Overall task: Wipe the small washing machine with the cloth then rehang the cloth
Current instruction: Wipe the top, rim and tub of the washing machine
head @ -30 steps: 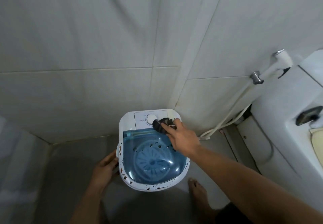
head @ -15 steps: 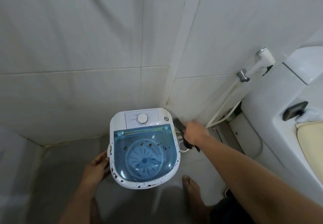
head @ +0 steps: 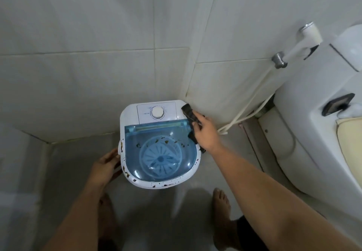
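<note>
A small white washing machine (head: 148, 111) with a clear blue lid (head: 160, 146) and a round dial stands on the floor in the tiled corner. Brown specks dot its front rim and lid. My right hand (head: 205, 133) presses a dark cloth (head: 189, 113) against the machine's right rear corner and right edge; the cloth's lower end hangs below my palm. My left hand (head: 106, 166) grips the machine's left side near its handle.
A white toilet (head: 313, 133) stands at the right with a dark object on its tank ledge. A bidet sprayer (head: 305, 39) hangs on the wall, its hose (head: 252, 103) running down to the floor beside the machine. My bare feet stand in front.
My right hand with the cloth went from the control panel down the machine's right side, then came back up onto the right rear corner. The left hand kept its hold.
</note>
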